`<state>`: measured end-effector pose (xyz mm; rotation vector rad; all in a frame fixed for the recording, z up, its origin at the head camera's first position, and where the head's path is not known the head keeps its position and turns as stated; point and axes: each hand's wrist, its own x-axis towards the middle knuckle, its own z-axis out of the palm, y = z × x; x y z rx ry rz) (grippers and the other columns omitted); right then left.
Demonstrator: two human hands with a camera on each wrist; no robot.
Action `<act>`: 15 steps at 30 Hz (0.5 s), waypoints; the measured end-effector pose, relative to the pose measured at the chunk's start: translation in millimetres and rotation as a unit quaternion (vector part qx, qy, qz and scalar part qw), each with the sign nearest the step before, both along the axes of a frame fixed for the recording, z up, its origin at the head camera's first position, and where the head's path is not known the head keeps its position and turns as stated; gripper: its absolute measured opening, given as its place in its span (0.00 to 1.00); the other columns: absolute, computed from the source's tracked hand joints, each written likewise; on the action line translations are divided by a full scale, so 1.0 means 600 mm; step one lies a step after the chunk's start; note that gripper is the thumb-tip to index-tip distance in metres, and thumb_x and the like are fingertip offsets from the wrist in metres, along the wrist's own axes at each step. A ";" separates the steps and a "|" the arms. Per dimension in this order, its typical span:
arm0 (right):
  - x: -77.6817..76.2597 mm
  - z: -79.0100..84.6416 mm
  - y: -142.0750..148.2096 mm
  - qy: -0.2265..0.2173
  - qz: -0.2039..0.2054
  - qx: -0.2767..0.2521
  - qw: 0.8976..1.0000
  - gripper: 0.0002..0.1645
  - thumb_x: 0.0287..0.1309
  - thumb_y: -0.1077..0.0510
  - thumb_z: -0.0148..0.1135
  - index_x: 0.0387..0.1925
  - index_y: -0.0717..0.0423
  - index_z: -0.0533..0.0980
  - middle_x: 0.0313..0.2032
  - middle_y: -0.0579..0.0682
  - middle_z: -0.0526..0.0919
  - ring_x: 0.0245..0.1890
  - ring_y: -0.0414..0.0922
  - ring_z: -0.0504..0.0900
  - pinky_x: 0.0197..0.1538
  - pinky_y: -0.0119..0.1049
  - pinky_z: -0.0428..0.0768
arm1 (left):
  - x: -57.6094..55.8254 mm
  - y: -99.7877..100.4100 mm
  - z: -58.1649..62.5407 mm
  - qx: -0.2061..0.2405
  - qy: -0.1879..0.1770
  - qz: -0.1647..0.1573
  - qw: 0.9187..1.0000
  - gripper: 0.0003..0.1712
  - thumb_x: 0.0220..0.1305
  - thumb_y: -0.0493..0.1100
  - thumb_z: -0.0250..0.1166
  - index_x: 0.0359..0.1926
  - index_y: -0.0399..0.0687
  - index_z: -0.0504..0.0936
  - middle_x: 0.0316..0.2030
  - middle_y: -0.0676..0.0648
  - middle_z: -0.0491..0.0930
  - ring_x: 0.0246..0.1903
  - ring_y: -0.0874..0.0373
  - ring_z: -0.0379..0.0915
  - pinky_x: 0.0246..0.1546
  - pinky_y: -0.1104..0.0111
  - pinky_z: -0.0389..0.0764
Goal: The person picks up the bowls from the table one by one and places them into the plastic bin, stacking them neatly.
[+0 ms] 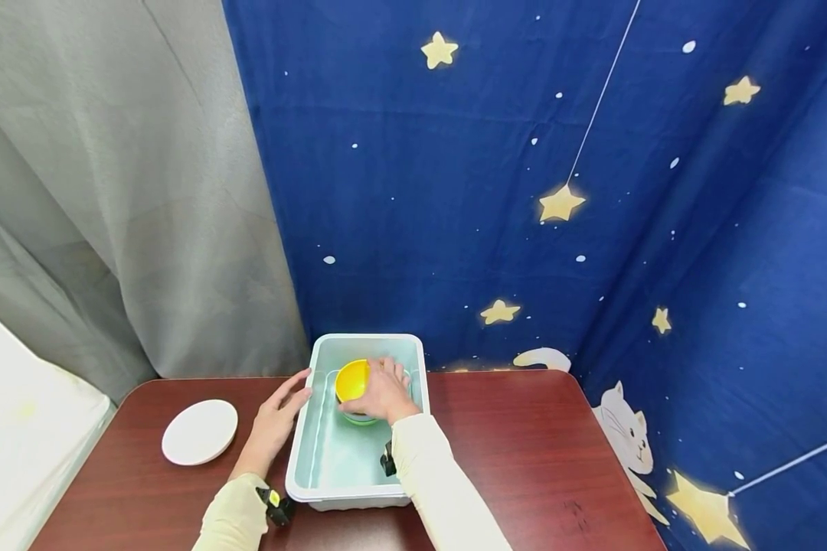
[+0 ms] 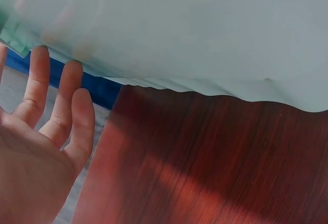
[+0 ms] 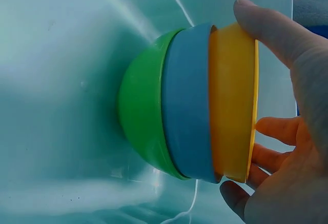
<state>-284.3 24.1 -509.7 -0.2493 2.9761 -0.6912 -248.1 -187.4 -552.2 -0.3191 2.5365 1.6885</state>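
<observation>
Inside a pale green plastic tub (image 1: 348, 495), a stack of bowls stands on the bottom. From below up, the right wrist view shows a green bowl (image 3: 142, 103), a blue bowl (image 3: 186, 103), a narrow orange band (image 3: 213, 111) and a yellow bowl (image 3: 234, 101) on top. My right hand (image 1: 386, 396) grips the yellow bowl across its rim, thumb on one side and fingers on the other. At the tub's left wall is my left hand (image 1: 274, 428), its fingers extended and slightly bent; fingertips (image 2: 72, 69) are right by the wall in the left wrist view.
A white round plate (image 1: 200, 432) lies on the reddish-brown table (image 1: 524, 451), left of the tub. Behind the table hang a grey curtain (image 1: 179, 229) and a blue star-patterned curtain (image 1: 455, 191). A white surface (image 1: 27, 436) stands at far left.
</observation>
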 end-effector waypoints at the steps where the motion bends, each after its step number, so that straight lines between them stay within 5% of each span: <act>1: 0.000 0.000 0.000 0.000 0.001 0.005 1.000 0.61 0.30 0.30 0.75 0.66 0.50 0.63 0.58 0.51 0.67 0.53 0.51 0.62 0.53 0.48 0.65 | 0.000 0.000 0.000 0.000 0.001 0.000 1.000 0.31 0.59 0.74 0.54 0.63 0.82 0.66 0.54 0.47 0.76 0.52 0.53 0.71 0.49 0.68 0.73; 15: 0.002 -0.005 -0.004 -0.017 0.007 0.032 0.999 0.60 0.32 0.31 0.76 0.65 0.52 0.63 0.60 0.50 0.68 0.55 0.49 0.64 0.52 0.49 0.66 | -0.001 0.000 -0.006 0.001 0.001 0.002 1.000 0.32 0.57 0.75 0.54 0.63 0.84 0.66 0.51 0.47 0.76 0.49 0.53 0.72 0.46 0.71 0.74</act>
